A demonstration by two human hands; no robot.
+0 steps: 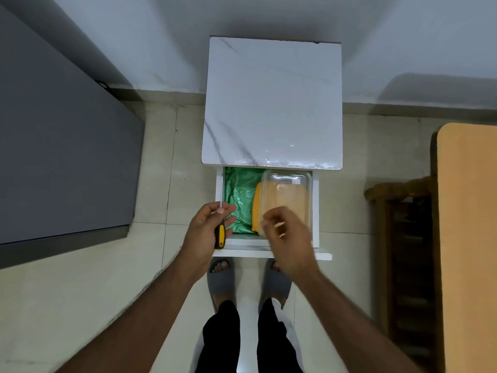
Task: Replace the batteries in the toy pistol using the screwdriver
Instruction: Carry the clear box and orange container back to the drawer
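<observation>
From the head view, the left hand (208, 227) held the screwdriver (220, 235), its fingers (227, 210) curled round the yellow-and-black handle, above the open drawer (314, 211). The blurred right hand (286, 235), fingers loosely curled and holding nothing, hovered over a clear container (289, 195) beside a green bag (240, 193).

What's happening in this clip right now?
A person stands at a small marble-topped cabinet with its drawer pulled open. The left hand holds a yellow-and-black screwdriver. The right hand, motion-blurred with fingers curled, hovers over a clear plastic container in the drawer, beside a green bag; whether it touches the container is unclear. No toy pistol or batteries are visible.
</observation>
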